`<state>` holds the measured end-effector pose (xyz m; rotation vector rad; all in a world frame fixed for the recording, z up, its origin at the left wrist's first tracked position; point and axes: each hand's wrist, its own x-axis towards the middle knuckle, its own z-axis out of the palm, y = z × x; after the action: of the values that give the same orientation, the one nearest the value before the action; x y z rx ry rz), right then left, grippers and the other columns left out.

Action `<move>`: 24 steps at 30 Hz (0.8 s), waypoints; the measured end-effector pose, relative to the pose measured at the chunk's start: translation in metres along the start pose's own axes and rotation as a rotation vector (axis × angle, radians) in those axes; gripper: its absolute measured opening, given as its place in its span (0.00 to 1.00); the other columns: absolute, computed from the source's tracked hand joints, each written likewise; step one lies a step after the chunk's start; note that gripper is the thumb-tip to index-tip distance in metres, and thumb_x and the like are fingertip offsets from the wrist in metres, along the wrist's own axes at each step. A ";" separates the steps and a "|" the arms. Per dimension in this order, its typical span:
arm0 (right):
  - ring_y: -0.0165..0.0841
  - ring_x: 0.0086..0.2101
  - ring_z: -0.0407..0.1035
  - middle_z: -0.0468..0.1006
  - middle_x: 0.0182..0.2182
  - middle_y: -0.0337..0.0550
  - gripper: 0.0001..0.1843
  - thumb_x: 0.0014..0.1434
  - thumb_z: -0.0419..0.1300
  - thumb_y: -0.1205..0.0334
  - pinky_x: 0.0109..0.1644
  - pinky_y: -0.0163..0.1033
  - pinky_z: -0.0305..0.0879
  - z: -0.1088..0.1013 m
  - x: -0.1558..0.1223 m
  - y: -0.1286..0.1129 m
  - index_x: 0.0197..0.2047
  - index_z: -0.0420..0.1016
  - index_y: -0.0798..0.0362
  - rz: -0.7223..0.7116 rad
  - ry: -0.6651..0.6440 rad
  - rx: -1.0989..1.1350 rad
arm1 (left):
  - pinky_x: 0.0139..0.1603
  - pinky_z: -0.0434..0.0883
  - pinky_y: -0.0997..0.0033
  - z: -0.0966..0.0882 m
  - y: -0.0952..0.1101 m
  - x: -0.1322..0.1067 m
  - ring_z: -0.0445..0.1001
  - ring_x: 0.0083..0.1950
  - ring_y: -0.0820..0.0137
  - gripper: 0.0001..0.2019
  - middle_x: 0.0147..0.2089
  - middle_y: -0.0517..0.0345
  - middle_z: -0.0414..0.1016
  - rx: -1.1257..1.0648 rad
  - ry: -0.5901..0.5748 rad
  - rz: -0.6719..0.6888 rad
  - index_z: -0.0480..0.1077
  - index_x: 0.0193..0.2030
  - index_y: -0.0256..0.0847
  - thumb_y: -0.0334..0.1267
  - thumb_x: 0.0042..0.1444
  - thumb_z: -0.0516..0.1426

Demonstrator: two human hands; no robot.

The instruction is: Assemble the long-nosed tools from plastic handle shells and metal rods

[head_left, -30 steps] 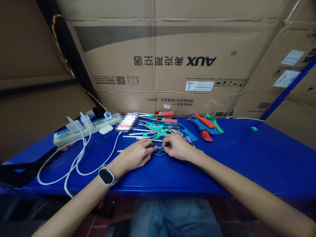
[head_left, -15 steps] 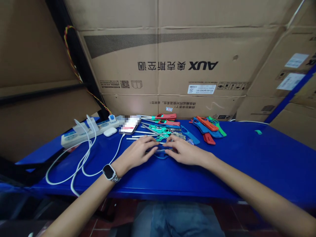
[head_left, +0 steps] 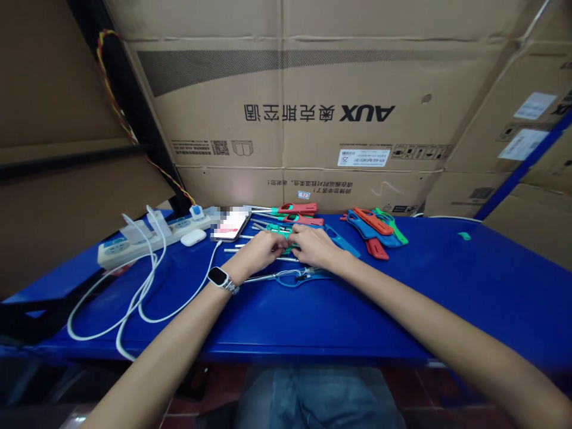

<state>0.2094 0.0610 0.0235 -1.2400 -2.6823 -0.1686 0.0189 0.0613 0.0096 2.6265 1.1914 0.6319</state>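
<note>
My left hand and my right hand meet over a heap of long lighters with metal tubes on the blue table. Both hands have their fingers curled on a teal lighter part in the heap; what exactly each grips is hidden. A blue lighter with a metal tube lies on the table just in front of the hands, touched by neither. A watch sits on my left wrist.
A separate pile of red, blue and green plastic lighter shells lies right of the heap. A phone, an earbud case and a power strip with white cables sit left. Cardboard boxes wall the back. A small teal piece lies far right.
Both hands have left the blue lighter on the table and moved away from me to the heap, closing on a teal piece there.
</note>
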 end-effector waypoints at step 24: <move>0.26 0.22 0.64 0.80 0.27 0.40 0.10 0.61 0.58 0.60 0.27 0.33 0.58 -0.001 -0.048 0.000 0.33 0.77 0.56 0.130 0.041 1.059 | 0.43 0.70 0.67 -0.014 0.031 -0.031 0.71 0.43 0.66 0.10 0.40 0.52 0.73 0.017 0.154 0.363 0.76 0.48 0.41 0.33 0.66 0.54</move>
<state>0.2400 0.0247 0.0142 -0.9731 -2.0551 1.0674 0.0150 0.0180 0.0235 2.8783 0.7566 0.9021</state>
